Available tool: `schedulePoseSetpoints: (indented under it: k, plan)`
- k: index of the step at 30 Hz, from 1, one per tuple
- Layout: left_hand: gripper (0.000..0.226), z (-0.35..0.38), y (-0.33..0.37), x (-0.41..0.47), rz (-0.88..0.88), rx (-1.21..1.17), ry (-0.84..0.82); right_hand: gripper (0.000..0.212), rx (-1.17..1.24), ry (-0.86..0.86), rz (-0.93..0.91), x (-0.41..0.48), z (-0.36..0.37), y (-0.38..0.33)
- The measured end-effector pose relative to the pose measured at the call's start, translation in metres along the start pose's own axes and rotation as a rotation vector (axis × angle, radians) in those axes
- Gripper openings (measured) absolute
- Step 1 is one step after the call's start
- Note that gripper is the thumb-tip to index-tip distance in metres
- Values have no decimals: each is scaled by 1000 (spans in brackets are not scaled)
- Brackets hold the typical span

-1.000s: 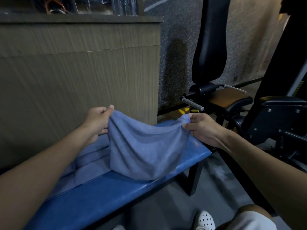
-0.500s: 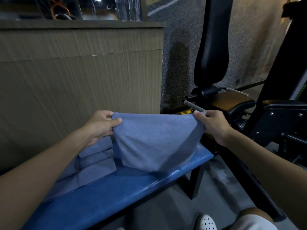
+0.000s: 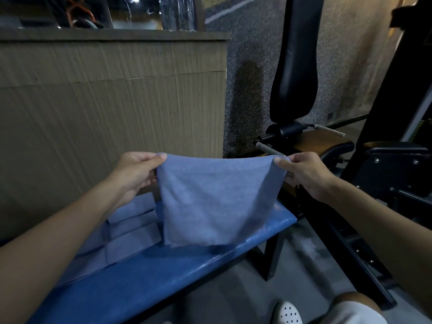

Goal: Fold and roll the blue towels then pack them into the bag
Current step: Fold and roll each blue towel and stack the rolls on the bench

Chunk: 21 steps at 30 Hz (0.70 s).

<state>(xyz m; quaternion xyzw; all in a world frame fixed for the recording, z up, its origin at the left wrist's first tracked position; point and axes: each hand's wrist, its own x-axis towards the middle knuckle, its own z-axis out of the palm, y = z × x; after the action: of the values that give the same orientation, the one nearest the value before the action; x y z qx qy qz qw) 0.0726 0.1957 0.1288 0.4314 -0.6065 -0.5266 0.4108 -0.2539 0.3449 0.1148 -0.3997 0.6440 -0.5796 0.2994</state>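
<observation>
Holding a blue towel (image 3: 217,199) up by its two top corners, over the far end of the blue bench (image 3: 152,277). Pinching one corner between thumb and fingers of the left hand (image 3: 134,174), and pinching the other corner in the same way with the right hand (image 3: 306,175); both grips narrow, closing on the cloth only. Letting it hang nearly flat between the hands, with a light sag along the top edge. Judging it therefore as a soft, light and limp thing: not holding any shape alone, bending wherever not supported, hardly slippery and not fragile. Judging the corners and the edges as the good places for taking hold, since gripping in the middle would be only bunching it. Working just beside a pile of folded towels (image 3: 133,228) of the same blue, lying on the bench under the left forearm. Not being able to tell whether the lower edge of the hanging towel is touching the bench or only hovering near it, because of blur there. Covering with the towel a part of the bench top behind it. Not finding any bag in the view. Seeing only partly a white shoe (image 3: 288,313) at the bottom edge and a black gym machine (image 3: 294,66) at the right. Not making out the dark things above the wooden counter (image 3: 112,101).
</observation>
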Motion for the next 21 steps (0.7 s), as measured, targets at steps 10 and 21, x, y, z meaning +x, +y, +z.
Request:
schedulePoseSetpoints:
  k: [10, 21]
  plan:
    - [8, -4, -3, 4, 131, -100, 94, 11, 309, 10, 9, -6, -3, -15]
    - [16, -4, -7, 8, 101, -39, 141, 17, 128, 72, -38, -6, -11, -6]
